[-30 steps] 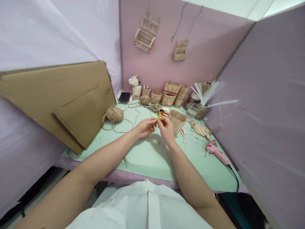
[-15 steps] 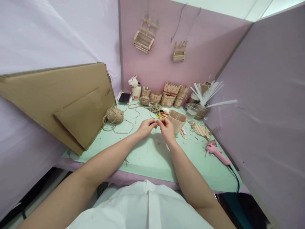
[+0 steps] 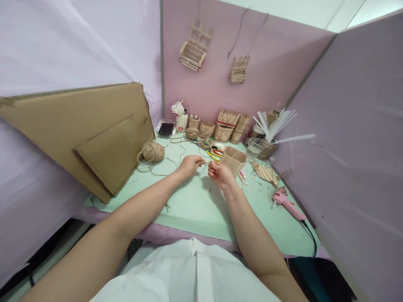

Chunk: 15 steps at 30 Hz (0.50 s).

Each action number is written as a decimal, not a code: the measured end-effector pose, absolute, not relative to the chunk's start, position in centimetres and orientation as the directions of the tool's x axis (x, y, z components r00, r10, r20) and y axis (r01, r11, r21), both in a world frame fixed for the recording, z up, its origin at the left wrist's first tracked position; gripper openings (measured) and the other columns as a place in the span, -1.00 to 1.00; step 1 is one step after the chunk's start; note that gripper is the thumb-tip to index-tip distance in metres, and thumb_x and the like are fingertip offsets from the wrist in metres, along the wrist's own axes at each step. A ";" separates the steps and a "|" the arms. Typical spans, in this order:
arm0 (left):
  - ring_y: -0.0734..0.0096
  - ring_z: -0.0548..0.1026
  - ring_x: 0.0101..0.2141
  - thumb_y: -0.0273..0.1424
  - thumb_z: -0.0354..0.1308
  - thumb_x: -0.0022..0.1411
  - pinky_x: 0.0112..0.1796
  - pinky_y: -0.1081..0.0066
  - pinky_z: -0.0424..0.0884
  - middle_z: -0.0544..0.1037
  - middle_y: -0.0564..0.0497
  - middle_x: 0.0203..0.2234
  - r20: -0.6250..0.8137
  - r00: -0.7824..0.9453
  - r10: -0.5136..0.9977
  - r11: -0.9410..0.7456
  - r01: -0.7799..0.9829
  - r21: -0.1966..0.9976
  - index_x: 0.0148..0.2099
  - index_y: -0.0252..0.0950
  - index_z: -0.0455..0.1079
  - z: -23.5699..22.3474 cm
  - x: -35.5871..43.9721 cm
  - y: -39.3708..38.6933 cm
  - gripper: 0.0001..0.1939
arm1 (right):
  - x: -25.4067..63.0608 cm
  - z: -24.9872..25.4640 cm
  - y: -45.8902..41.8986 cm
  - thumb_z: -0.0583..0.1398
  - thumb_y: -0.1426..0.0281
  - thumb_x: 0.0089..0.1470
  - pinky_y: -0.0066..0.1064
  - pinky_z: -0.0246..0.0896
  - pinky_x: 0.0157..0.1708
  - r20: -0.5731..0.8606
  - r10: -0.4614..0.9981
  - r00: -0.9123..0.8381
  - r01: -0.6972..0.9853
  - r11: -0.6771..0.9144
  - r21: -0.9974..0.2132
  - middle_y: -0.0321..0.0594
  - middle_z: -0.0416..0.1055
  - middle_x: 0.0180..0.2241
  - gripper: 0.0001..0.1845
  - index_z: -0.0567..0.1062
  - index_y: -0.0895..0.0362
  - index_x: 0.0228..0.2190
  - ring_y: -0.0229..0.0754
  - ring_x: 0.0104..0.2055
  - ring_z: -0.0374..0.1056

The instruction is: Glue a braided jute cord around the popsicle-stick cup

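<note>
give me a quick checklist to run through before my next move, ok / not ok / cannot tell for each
1. Left hand gripping the twine: ok, pinched at the fingertips.
2. Right hand gripping it too: ok, a short strand shows between the hands.
3. Stick basket standing open side up: ok.
4. Wooden sticks neatly stacked: not ok, they lie in a loose heap.
5. Pink glue gun apart from both hands: ok.
6. Glue gun cold: cannot tell.
</note>
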<state>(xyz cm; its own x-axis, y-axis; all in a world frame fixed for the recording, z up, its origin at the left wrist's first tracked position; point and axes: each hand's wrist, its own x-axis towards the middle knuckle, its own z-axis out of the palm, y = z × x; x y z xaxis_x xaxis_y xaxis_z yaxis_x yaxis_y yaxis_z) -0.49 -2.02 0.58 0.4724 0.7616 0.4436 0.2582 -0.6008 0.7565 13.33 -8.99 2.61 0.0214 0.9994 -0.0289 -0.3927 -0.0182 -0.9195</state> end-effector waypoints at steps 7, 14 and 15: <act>0.46 0.34 -0.52 -0.40 0.10 0.07 -0.39 0.47 0.19 0.48 0.05 -0.61 0.357 0.433 0.828 -0.492 0.254 0.833 -0.52 -0.30 0.47 1.3 -0.3 -3.0 -0.82 | 13.7 3.2 -9.2 0.34 0.34 -0.18 -0.54 0.02 -0.65 -0.041 0.999 0.016 -0.500 -0.028 -0.866 -0.41 0.14 -0.59 -0.73 0.31 0.10 -0.55 -0.40 -0.61 0.01; 0.60 0.19 -0.64 -0.25 0.17 0.00 -0.55 0.49 0.09 0.47 0.05 -0.59 0.113 0.547 0.830 -0.167 0.051 0.985 -0.42 -0.37 0.47 1.7 0.4 -4.3 -0.75 | 14.2 2.9 -8.6 0.28 0.16 -0.13 -0.50 0.04 -0.64 -0.081 0.972 0.220 -0.445 0.027 -0.895 -0.37 0.27 -0.57 -0.71 0.36 0.09 -0.51 -0.36 -0.60 0.14; 0.62 0.17 -0.65 -0.24 0.20 -0.01 -0.56 0.50 0.07 0.47 0.04 -0.58 0.092 0.562 0.822 -0.116 0.007 0.993 -0.39 -0.38 0.47 1.7 0.4 -4.4 -0.73 | 14.3 2.8 -8.5 0.27 0.13 -0.12 -0.50 0.04 -0.65 -0.081 0.968 0.236 -0.433 0.030 -0.901 -0.37 0.27 -0.58 -0.69 0.36 0.09 -0.51 -0.36 -0.60 0.15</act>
